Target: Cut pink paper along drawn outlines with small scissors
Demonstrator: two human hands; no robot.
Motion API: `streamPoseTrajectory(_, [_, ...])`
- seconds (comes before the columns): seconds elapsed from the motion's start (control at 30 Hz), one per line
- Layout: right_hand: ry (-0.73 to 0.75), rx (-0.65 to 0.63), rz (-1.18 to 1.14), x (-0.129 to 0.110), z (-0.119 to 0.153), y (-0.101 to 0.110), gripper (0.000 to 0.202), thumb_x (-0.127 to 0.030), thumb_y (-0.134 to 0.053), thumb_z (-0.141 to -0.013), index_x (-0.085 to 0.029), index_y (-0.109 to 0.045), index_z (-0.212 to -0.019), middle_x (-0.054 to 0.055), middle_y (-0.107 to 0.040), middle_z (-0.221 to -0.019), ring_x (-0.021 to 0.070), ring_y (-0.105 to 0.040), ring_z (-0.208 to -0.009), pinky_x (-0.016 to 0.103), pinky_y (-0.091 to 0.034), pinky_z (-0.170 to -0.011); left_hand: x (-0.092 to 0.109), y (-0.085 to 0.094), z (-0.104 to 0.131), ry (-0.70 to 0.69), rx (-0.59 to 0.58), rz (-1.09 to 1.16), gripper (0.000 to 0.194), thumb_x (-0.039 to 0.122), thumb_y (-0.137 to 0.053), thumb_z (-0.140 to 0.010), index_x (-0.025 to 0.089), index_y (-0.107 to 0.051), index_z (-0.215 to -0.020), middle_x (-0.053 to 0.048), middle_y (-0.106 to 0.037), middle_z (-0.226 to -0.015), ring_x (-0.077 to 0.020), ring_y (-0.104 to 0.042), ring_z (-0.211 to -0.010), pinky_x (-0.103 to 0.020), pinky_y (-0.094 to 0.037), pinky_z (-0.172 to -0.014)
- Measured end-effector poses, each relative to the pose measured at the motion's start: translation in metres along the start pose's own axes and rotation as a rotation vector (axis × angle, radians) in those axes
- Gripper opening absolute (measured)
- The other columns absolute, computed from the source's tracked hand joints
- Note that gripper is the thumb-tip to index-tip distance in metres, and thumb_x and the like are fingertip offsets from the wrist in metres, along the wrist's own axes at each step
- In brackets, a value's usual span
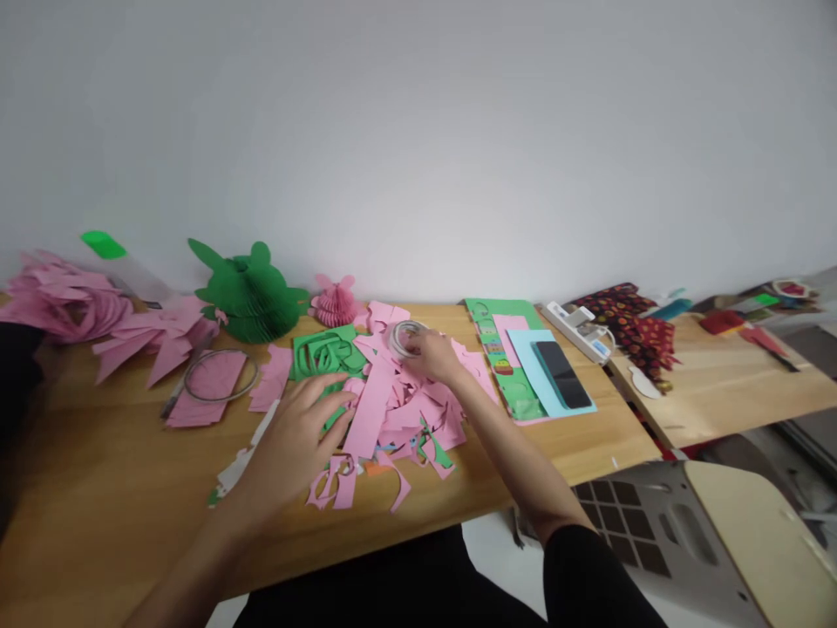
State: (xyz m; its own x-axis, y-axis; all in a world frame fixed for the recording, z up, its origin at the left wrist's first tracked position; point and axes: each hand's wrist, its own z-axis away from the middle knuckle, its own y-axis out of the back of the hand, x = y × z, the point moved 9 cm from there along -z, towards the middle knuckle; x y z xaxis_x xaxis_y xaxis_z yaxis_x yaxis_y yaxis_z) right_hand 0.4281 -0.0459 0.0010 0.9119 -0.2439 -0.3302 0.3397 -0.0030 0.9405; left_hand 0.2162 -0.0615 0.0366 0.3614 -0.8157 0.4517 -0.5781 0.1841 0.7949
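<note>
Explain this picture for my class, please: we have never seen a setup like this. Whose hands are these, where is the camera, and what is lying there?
There is no machine here: one person works with two bare hands. The single picture comes from a camera worn on that person's head, looking forward and down.

On the wooden table lies a heap of pink paper scraps, mixed with some green pieces. Behind it stand a large green folded-paper figure and a smaller pink one. To the right, a phone lies on a light blue sheet.

The left hand is open beside the heap, with nothing visibly held. The right hand has its fingers at a pale ring-shaped roll; whether it grips it is hard to tell.
</note>
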Motion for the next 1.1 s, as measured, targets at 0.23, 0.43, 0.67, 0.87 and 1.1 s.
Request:
streamPoseTrajectory(0.23, [0.119,0.108,-0.277,0.015,-0.002,0.019,0.007,-0.014,-0.064,-0.073,-0.017,-0.067,-0.067,0.006,-0.068,-0.082,0.0219,-0.060,-0.085,0.031,-0.042,-0.076,0.013,-0.002,-0.026,-0.041,0.023,-0.100,0.028,0.032,-0.044,-0.095,0.019,-0.068,-0.099,-0.013,-0.065,-0.116,-0.0283,-0.062,-0.108,-0.047,-0.051,-0.093])
streamPoseTrajectory(0.43, [0.210,0.273,-0.501,0.043,0.019,0.053,0.005,-0.022,-0.068,-0.077,-0.017,-0.068,-0.075,0.006,-0.069,-0.091,0.0202,-0.063,-0.089,0.031,-0.047,-0.080,0.018,-0.014,-0.048,-0.143,0.015,-0.131,0.029,0.032,-0.043,-0.094,0.019,-0.068,-0.098,-0.015,-0.065,-0.112,-0.0307,-0.062,-0.105,-0.049,-0.052,-0.089])
streamPoseTrajectory(0.67, [0.027,0.488,-0.480,0.150,0.037,0.114,0.028,-0.040,-0.053,-0.089,-0.017,-0.070,-0.092,0.006,-0.069,-0.088,0.0191,-0.064,-0.079,0.032,-0.049,-0.072,0.009,-0.030,-0.047,-0.188,0.023,-0.122,0.031,0.034,-0.044,-0.094,0.017,-0.069,-0.099,-0.015,-0.065,-0.110,-0.0305,-0.063,-0.102,-0.049,-0.052,-0.088])
streamPoseTrajectory(0.87, [-0.166,0.445,-0.160,0.215,0.012,0.123,0.015,-0.025,-0.065,-0.078,-0.017,-0.067,-0.065,0.009,-0.069,-0.084,0.0253,-0.062,-0.089,0.034,-0.044,-0.080,0.008,-0.030,-0.048,-0.191,0.041,-0.135,0.034,0.036,-0.043,-0.095,0.016,-0.070,-0.095,-0.015,-0.067,-0.108,-0.0292,-0.065,-0.097,-0.046,-0.054,-0.084])
streamPoseTrajectory(1.1, [-0.229,0.264,0.075,0.222,-0.006,0.070,0.010,-0.017,-0.065,-0.077,-0.018,-0.071,-0.069,0.014,-0.072,-0.090,0.0300,-0.061,-0.100,0.037,-0.045,-0.083,0.000,-0.030,-0.046,-0.120,0.036,-0.144,0.036,0.036,-0.041,-0.095,0.017,-0.072,-0.095,-0.014,-0.069,-0.105,-0.0287,-0.066,-0.096,-0.044,-0.055,-0.083])
